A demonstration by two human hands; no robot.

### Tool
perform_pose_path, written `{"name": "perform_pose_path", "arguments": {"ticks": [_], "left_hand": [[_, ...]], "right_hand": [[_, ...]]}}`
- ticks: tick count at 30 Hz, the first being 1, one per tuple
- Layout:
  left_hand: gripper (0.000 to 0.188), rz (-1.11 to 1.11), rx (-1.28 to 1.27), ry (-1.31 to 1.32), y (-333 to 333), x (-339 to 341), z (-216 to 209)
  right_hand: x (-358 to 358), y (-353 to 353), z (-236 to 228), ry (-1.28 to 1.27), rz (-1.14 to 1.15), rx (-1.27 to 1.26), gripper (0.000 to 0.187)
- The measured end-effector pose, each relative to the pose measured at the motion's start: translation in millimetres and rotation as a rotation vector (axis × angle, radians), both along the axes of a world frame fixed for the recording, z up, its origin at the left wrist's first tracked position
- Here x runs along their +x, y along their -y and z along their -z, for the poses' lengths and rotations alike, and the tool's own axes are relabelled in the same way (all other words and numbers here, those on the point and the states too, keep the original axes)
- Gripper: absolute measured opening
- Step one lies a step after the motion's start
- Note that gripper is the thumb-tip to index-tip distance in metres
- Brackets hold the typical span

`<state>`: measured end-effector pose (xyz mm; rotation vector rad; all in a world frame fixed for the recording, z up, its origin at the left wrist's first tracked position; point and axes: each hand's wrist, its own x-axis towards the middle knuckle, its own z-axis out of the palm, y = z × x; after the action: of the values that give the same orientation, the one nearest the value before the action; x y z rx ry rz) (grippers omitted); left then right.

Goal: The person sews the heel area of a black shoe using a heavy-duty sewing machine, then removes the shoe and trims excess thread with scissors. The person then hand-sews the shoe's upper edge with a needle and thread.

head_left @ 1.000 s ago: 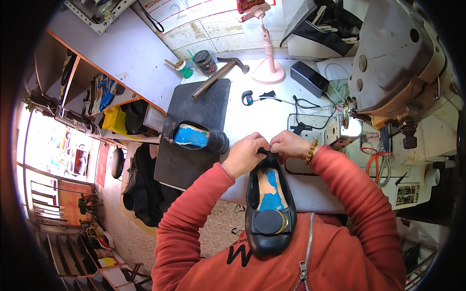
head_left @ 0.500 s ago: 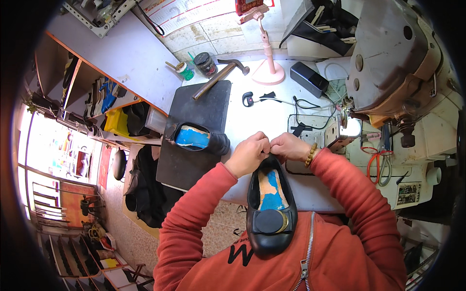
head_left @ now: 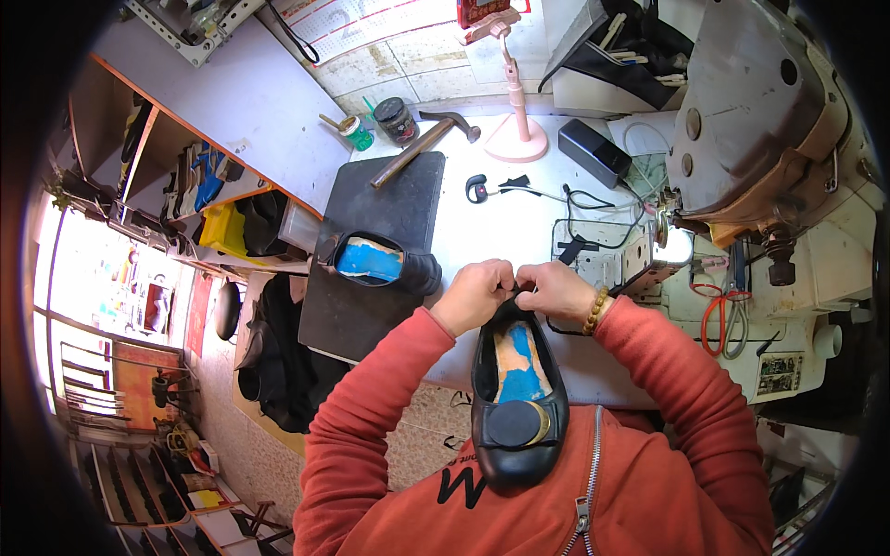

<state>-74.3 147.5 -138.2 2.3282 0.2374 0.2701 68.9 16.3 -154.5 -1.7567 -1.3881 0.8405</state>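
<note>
A black flat shoe with a round ornament on its toe rests against my chest, toe towards me and heel away. Blue and tan patches show on its worn insole. At the heel rim, my left hand is closed in a pinch. My right hand, with a beaded bracelet at the wrist, pinches the same rim close beside it. The fingertips hide exactly what part of the heel they grip. The matching black shoe lies on a dark board to the left, its insole also blue and tan.
The dark board covers the table's left side, with a hammer across its far edge. Beyond are two small jars, a pink stand and a black box. A large machine and red-handled scissors are at right.
My fingers have shifted slightly at the heel, the right hand's thumb and fingers now bent more around the rim. The shoe has stayed nearly in place; the view has moved a little.
</note>
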Motion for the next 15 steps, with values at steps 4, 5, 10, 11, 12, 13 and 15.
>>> {"name": "perform_pose_path", "arguments": {"ticks": [4,5,10,11,12,13,15], "left_hand": [[0.021,0.06,0.019,-0.008,-0.6,0.2,-5.6],[0.023,0.041,-0.017,-0.028,0.2,-0.2,-6.6],[0.033,0.081,0.0,-0.041,-2.7,-0.8,-9.5],[0.032,0.084,-0.007,-0.044,-3.2,-0.9,-9.6],[0.031,0.086,-0.013,-0.046,-3.5,-1.1,-9.5],[0.032,0.086,-0.047,-0.045,-3.2,-1.2,-9.3],[0.032,0.079,-0.119,-0.056,-2.7,-1.5,-8.7]], "right_hand": [[-1.3,-0.7,-0.8,0.065,0.008,-0.02,0.022],[-1.2,-0.9,-1.0,0.062,0.005,-0.027,0.021],[-1.8,-0.5,-1.4,0.081,0.012,-0.002,0.019],[-2.2,-0.5,-1.3,0.089,0.012,-0.003,0.018],[-2.6,-0.5,-1.3,0.087,0.013,-0.017,0.018],[-3.2,-0.6,-1.2,0.123,0.008,-0.009,0.018],[-4.5,-1.2,-0.8,0.175,0.005,-0.022,0.017]]}}
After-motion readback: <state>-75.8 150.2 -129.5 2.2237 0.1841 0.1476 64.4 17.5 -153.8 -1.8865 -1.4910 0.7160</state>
